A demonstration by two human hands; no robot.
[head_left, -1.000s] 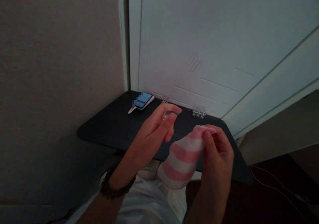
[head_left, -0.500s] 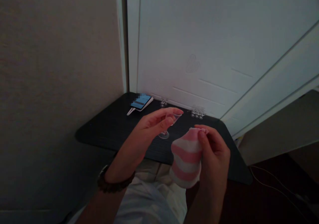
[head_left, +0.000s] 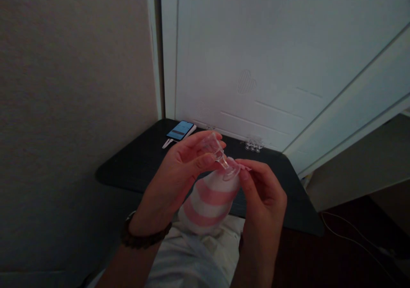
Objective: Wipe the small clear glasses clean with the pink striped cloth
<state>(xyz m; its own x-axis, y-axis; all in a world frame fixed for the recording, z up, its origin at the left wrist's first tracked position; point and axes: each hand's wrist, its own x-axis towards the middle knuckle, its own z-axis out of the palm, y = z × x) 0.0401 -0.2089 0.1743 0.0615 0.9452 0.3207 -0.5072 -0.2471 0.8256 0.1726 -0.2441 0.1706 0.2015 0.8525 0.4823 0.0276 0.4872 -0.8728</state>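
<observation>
My left hand [head_left: 192, 160] holds a small clear plastic goblet [head_left: 213, 145] between thumb and fingers, tilted with its round foot pointing down to the right. That foot rests at the mouth of a pink and white striped cloth pouch or sock [head_left: 208, 200]. Pinched in my right hand [head_left: 261, 185] is the cloth's pink upper edge. The cloth hangs between my hands, in front of the table's near edge. Whether the foot is inside the opening or only against it is hard to tell.
On the dark table [head_left: 128, 164], a phone [head_left: 180, 130] lies on a white object at the back left. Several small clear goblets [head_left: 254, 145] stand at the back right, near the white door [head_left: 272, 66]. A cable [head_left: 349, 230] runs over the floor at right.
The goblet has tipped so that its foot points right and down, and it now meets the cloth. My right hand has moved left with the cloth, which swung left below my left hand.
</observation>
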